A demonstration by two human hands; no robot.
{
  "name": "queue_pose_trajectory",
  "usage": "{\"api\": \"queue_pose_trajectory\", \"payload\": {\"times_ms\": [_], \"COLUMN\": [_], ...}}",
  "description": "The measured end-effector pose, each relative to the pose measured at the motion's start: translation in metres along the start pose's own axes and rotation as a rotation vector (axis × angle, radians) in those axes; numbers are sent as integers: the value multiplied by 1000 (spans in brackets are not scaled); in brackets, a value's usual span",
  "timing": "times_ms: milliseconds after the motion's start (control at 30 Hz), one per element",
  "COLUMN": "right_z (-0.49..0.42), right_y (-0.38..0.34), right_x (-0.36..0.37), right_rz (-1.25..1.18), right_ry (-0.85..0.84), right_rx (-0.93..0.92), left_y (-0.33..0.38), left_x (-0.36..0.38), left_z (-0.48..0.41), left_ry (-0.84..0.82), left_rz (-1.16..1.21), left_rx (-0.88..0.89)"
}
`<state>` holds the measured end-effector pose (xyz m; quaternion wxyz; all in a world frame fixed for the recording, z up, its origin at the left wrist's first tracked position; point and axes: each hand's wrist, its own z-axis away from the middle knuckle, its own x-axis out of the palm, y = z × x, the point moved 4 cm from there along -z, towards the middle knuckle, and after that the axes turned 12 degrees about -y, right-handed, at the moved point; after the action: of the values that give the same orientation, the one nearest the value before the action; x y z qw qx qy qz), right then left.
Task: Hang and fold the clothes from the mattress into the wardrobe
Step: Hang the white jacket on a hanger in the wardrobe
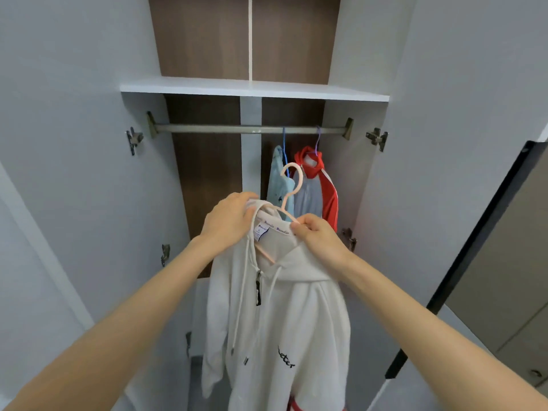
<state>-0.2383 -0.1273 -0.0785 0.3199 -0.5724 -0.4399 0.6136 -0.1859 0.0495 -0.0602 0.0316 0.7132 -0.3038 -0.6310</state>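
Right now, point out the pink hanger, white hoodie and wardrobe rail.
pink hanger (292, 165): head view, on its hook.
white hoodie (311, 321): head view, on its front panel.
wardrobe rail (207, 128): head view, on its bare left stretch.

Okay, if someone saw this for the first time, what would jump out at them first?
The white hoodie dominates the middle, draped on a pink hanger whose hook is not yet on the rail; the left hand grips it at the neck and the right hand pinches its collar. Behind, towards the rail's right end, a red and grey top and a pale blue garment hang in the open wardrobe.
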Motion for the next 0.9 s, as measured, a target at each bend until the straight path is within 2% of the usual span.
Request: {"api": "queue_pose_trajectory", "payload": {"times_ms": [167,300,400,567,767,900], "right_z": [-96,-180,-239,-325,-423,-473], "right_y": [13,14,8,-4,1,9], "right_x": [-2,-3,-4,-8,-13,-14], "right_rz": [-182,-362,-408,-375,-377,-376], "right_ry": [-80,-210,-260,-215,-84,-34], "right_rx": [83,170,169,133,153,191], "left_y": [-42,-68,-86,-104,-127,-149], "left_x": [1,-11,-21,-30,-22,-11], "left_z": [-60,-110,-147,-209,-282,-321], "left_ry": [-45,-71,-65,-119,-282,-286], "left_rz": [99,152,165,248,350,357], "left_rx": [-141,-223,-245,-237,-168,-169]}}
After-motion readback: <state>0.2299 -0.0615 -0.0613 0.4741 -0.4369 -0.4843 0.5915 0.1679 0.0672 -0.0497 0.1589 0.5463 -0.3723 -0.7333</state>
